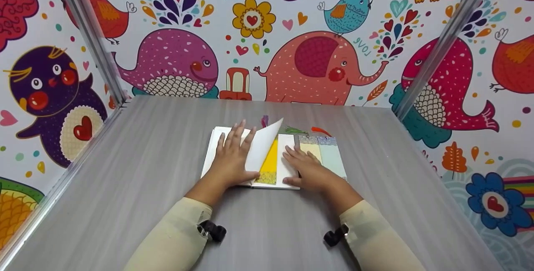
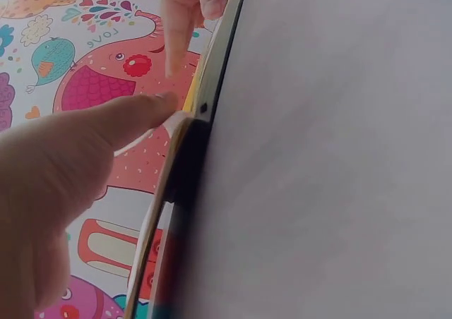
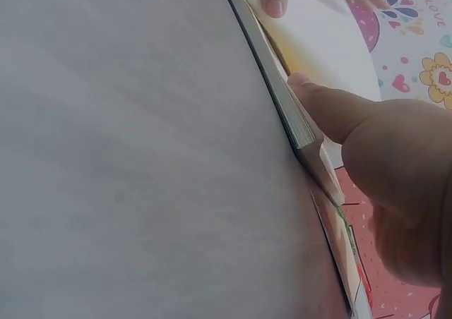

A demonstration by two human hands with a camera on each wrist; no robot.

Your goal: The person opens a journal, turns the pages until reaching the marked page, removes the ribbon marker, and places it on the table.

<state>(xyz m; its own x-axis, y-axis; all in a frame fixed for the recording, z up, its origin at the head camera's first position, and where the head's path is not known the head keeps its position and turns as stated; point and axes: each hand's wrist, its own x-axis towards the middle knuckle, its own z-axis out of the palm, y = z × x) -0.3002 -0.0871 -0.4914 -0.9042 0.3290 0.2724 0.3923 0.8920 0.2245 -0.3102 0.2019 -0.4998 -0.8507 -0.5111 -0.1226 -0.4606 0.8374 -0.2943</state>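
An open book (image 1: 285, 140) with white pages lies on the table. My left hand (image 1: 231, 154) rests with spread fingers on its left side, where one page (image 1: 270, 135) stands partly lifted. A yellow bookmark (image 1: 270, 164) with a glittery end lies in the book, partly under that page. On the right page sits my right hand (image 1: 308, 170), fingers extended, thumb at the book's near edge in the right wrist view. A cream bookmark (image 1: 312, 149) and a pale green bookmark (image 1: 333, 154) lie side by side at the right, partly hidden by that hand.
Purple (image 1: 265, 121), green (image 1: 296, 130) and orange-red tassels (image 1: 321, 130) show along the far side of the book. The grey table (image 1: 167, 145) meets a wall with printed cartoon animals (image 1: 308, 70) at the back. Metal posts (image 1: 89, 33) stand at both far corners.
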